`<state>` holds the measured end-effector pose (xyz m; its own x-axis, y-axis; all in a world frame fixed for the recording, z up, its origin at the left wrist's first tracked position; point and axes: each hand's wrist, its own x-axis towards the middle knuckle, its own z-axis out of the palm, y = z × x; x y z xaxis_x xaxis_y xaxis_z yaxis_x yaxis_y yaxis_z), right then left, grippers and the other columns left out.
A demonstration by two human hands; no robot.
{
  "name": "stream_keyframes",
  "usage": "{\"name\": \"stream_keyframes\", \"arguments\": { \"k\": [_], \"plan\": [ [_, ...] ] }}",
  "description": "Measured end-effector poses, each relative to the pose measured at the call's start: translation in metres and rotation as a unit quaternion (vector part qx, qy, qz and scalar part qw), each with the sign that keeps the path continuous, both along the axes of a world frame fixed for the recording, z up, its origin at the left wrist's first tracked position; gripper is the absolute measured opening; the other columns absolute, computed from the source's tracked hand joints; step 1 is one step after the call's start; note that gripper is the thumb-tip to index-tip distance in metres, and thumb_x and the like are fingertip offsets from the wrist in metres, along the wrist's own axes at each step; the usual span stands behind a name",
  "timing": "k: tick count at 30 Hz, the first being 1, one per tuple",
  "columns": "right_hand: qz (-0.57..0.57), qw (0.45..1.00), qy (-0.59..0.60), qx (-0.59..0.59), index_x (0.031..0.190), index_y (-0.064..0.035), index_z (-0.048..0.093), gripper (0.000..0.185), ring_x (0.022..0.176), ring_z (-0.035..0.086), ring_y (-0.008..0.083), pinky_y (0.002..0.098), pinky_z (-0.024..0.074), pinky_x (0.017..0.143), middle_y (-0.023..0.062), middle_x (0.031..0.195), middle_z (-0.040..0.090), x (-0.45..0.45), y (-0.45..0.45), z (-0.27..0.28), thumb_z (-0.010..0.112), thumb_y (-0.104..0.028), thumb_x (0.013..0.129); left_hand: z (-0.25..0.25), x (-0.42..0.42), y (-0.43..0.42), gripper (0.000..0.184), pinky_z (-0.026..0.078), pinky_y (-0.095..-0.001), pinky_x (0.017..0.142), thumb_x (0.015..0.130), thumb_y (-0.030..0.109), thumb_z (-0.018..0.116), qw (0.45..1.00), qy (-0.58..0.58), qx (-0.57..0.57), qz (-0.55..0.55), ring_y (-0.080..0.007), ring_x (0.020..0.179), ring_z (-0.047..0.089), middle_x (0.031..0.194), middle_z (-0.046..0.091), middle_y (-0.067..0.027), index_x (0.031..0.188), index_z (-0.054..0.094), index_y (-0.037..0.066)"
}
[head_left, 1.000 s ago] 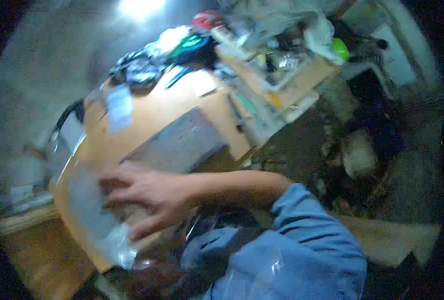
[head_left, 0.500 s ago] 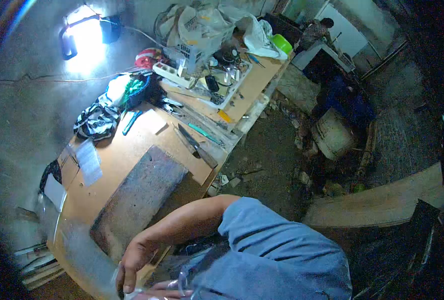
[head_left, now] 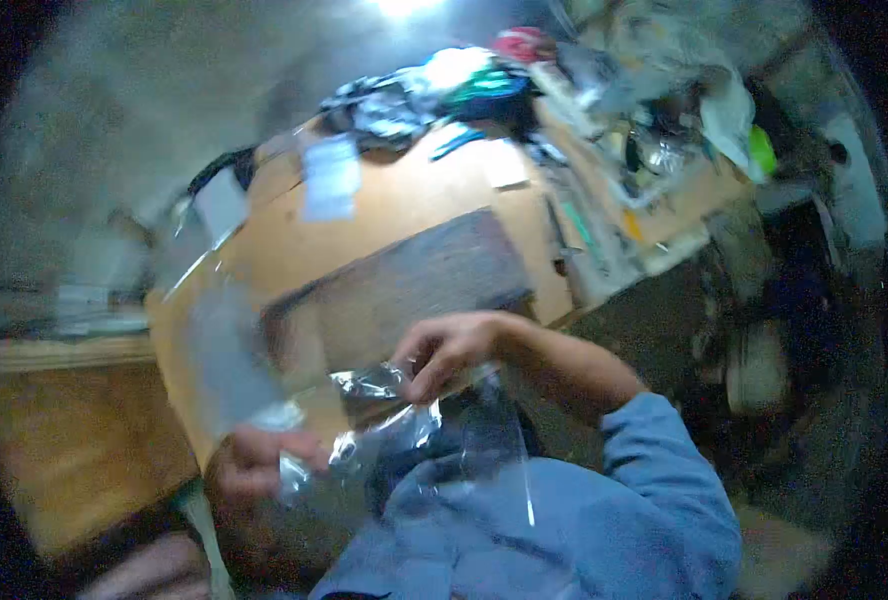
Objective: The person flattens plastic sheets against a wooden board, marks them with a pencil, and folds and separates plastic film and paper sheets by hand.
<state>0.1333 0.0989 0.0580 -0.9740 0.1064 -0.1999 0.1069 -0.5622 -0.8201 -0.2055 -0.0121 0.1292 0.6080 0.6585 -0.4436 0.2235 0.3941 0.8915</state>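
Observation:
A clear, shiny plastic sheet point(head_left: 429, 425) is stretched between my two hands in front of my blue shirt. It may be a bag; its shape is hard to make out. My right hand point(head_left: 451, 352) is closed, pinching the sheet's upper edge. At the left, my left hand point(head_left: 256, 462) is smeared by motion, but its fingers close on the sheet's other end. Beyond my hands a worn dark board point(head_left: 434, 275) lies on the wooden table. More translucent plastic point(head_left: 226, 350) lies left of the board, near the table's edge.
Behind the board are a white card point(head_left: 504, 163), a blue cutter point(head_left: 456, 142) and a striped black-and-white bundle point(head_left: 374, 112). A green tool point(head_left: 578, 224) lies at the right, near a white tray point(head_left: 644, 195). A wooden box-like surface point(head_left: 84, 440) stands at the left.
My view has swung left, so the table sits further right and looks turned. My hands have come up into fuller view, with the clear plastic sheet spread between them.

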Motion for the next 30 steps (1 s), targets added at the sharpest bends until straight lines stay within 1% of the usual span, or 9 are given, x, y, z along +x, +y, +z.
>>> {"name": "stream_keyframes", "arguments": {
  "k": [3, 5, 7, 10, 12, 16, 18, 24, 30],
  "plan": [
    [-0.12, 0.968, -0.143, 0.17, 0.088, -0.003, 0.067, 0.019, 0.069, 0.054, 0.0066, 0.0244, 0.0424, 0.057, -0.0007, 0.075, 0.062, 0.021, 0.019, 0.006, 0.07, -0.022, 0.084, -0.014, -0.011, 0.03, 0.021, 0.049, -0.0348, 0.085, 0.079, 0.014, 0.069, 0.951, 0.232, 0.181, 0.091, -0.0235, 0.099, 0.063, 0.104, 0.068, -0.0156, 0.093, 0.068, -0.002],
    [-0.188, 0.944, -0.149, 0.227, 0.086, -0.0026, 0.066, 0.018, 0.07, 0.055, 0.0076, 0.0248, 0.0432, 0.06, 0.0006, 0.075, 0.062, 0.016, 0.025, -0.007, 0.068, -0.021, 0.087, -0.041, -0.011, 0.046, 0.03, 0.045, -0.0393, 0.094, 0.081, 0.016, 0.068, 0.84, 0.404, 0.27, 0.244, -0.0299, 0.113, 0.056, 0.116, 0.062, -0.018, 0.105, 0.064, 0.0],
    [-0.242, 0.927, -0.191, 0.215, 0.085, -0.0026, 0.066, 0.018, 0.069, 0.055, 0.008, 0.0247, 0.0432, 0.06, 0.0012, 0.074, 0.062, 0.003, 0.024, -0.024, 0.066, -0.02, 0.088, -0.079, -0.027, 0.058, 0.045, 0.033, -0.0455, 0.105, 0.082, 0.017, 0.068, 0.729, 0.443, 0.418, 0.314, -0.0372, 0.127, 0.042, 0.132, 0.05, -0.0205, 0.122, 0.054, 0.003],
    [-0.331, 0.874, -0.249, 0.253, 0.083, -0.0016, 0.065, 0.021, 0.063, 0.054, 0.008, 0.0243, 0.0426, 0.057, 0.0029, 0.071, 0.062, -0.015, 0.028, -0.041, 0.063, -0.021, 0.089, -0.079, 0.005, 0.066, 0.053, 0.022, -0.0495, 0.11, 0.083, 0.018, 0.066, 0.661, 0.438, 0.49, 0.361, -0.0425, 0.132, 0.031, 0.139, 0.042, -0.0213, 0.131, 0.047, 0.005],
    [-0.462, 0.812, -0.235, 0.269, 0.081, -0.0002, 0.064, 0.024, 0.06, 0.056, 0.01, 0.0266, 0.0446, 0.057, 0.0049, 0.067, 0.064, -0.031, 0.033, -0.067, 0.063, -0.023, 0.088, -0.081, 0.035, 0.062, 0.054, 0.017, -0.0522, 0.11, 0.084, 0.021, 0.064, 0.67, 0.442, 0.493, 0.335, -0.0441, 0.135, 0.025, 0.142, 0.037, -0.0213, 0.133, 0.046, 0.007],
    [-0.509, 0.765, -0.298, 0.259, 0.083, 0.0003, 0.065, 0.025, 0.063, 0.059, 0.01, 0.027, 0.0449, 0.056, 0.0081, 0.071, 0.067, -0.049, 0.05, -0.091, 0.062, -0.024, 0.089, -0.109, 0.083, 0.046, 0.055, 0.015, -0.0508, 0.112, 0.087, 0.027, 0.061, 0.69, 0.46, 0.496, 0.257, -0.0397, 0.138, 0.021, 0.146, 0.034, -0.0171, 0.137, 0.044, 0.012],
    [-0.505, 0.767, -0.304, 0.253, 0.085, 0.0002, 0.066, 0.024, 0.064, 0.062, 0.014, 0.0286, 0.0467, 0.057, 0.0109, 0.074, 0.069, -0.05, 0.061, -0.107, 0.064, -0.024, 0.087, -0.121, 0.101, 0.04, 0.058, 0.014, -0.0513, 0.112, 0.088, 0.03, 0.059, 0.762, 0.423, 0.445, 0.208, -0.0396, 0.138, 0.02, 0.149, 0.029, -0.0171, 0.14, 0.04, 0.015],
    [-0.465, 0.658, -0.387, 0.449, 0.094, -0.0012, 0.068, 0.029, 0.073, 0.066, 0.0194, 0.0319, 0.0502, 0.067, 0.0134, 0.081, 0.069, -0.041, 0.074, -0.11, 0.064, -0.029, 0.086, -0.161, 0.111, 0.03, 0.06, 0.011, -0.0548, 0.11, 0.091, 0.036, 0.052, 0.779, 0.494, 0.366, 0.123, -0.0375, 0.138, 0.021, 0.149, 0.027, -0.0175, 0.145, 0.033, 0.017],
    [-0.459, 0.737, -0.33, 0.37, 0.09, -0.0001, 0.068, 0.028, 0.072, 0.068, 0.0227, 0.0336, 0.0516, 0.068, 0.0144, 0.08, 0.07, -0.035, 0.08, -0.112, 0.063, -0.027, 0.086, -0.172, 0.1, 0.056, 0.068, 0.017, -0.0542, 0.107, 0.089, 0.037, 0.056, 0.788, 0.409, 0.397, 0.232, -0.0337, 0.134, 0.03, 0.143, 0.037, -0.0166, 0.146, 0.027, 0.014]
  ]
}}
